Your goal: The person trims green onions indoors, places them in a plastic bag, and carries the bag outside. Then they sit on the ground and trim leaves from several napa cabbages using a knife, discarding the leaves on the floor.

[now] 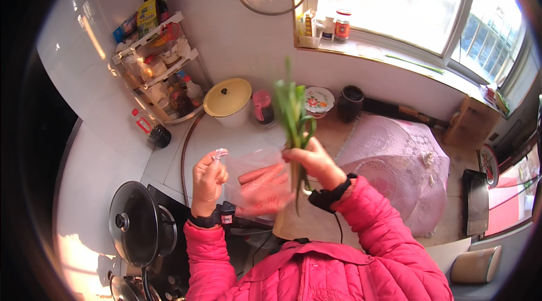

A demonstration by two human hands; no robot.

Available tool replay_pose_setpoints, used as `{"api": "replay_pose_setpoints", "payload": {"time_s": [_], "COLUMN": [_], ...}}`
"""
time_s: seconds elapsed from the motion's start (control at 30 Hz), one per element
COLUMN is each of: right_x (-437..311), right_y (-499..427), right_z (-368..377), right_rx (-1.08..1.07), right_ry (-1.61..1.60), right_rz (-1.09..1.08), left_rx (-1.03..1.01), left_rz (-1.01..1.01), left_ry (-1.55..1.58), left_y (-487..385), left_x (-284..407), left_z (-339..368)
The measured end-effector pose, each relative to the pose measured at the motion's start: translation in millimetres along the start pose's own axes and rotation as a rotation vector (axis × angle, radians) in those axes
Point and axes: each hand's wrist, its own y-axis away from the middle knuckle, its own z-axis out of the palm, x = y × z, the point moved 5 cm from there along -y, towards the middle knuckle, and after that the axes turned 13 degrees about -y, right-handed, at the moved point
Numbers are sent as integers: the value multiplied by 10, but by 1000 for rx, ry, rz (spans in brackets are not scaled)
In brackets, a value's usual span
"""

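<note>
My left hand (209,176) pinches the gathered edge of a clear plastic bag (250,158). Several carrots (260,186) lie inside the bag, which hangs between my two hands. In my right hand (315,161) is a bunch of green leafy stalks (292,115), which look like scallions or garlic greens. Their leaves point up towards the wall and are blurred at the tips; the thin ends hang below my fist, beside the bag.
A lidded pan (133,225) stands on the stove at the left. Behind are a cream-lidded pot (228,98), a pink-lidded jar (263,108), a floral enamel lid (318,101) and a dark jar (350,102). A pink lace food cover (398,165) stands right, a soy-sauce-like bottle (154,129) left.
</note>
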Motion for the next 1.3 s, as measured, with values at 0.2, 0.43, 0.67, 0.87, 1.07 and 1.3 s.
{"api": "replay_pose_setpoints", "payload": {"time_s": [0.2, 0.43, 0.67, 0.87, 1.07, 1.3], "right_x": [-639, -718, -1729, -1152, -164, 158], "right_y": [872, 1860, 2095, 1284, 879, 1001], "right_z": [-407, -894, -598, -16, -70, -301], "right_rx": [272, 505, 503, -74, -65, -381], "right_ry": [-119, 108, -85, 272, 621, 483], "right_rz": [-68, -12, -830, -514, -308, 76], "left_rx": [-190, -386, -510, -482, -409, -285], "left_rz": [-32, -157, -186, -173, -159, -196], "left_ry": [83, 155, 192, 205, 258, 326], "left_y": [-32, 145, 351, 414, 454, 420], "left_x": [64, -279, -307, -292, -326, -377], "left_z": [593, 1084, 1143, 1156, 1072, 1002]}}
